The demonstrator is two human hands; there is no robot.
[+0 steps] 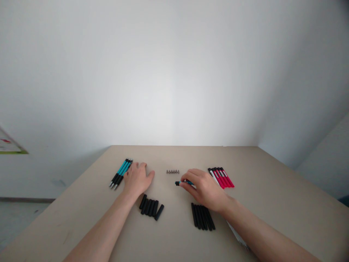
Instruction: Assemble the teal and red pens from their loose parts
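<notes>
My right hand (205, 188) is closed in a pinch on a teal pen part with a black end (183, 182), held just above the beige table (169, 156). My left hand (136, 179) lies flat and open on the table, its fingers beside a row of assembled teal and black pens (121, 174). A short row of small grey metal tips (172, 171) sits between the two hands, a little farther back.
Several short black grip sleeves (151, 208) lie near my left wrist. Several long black barrels (203, 216) lie under my right wrist. Red and white pen parts (221, 177) lie right of my right hand. A white wall stands behind the table.
</notes>
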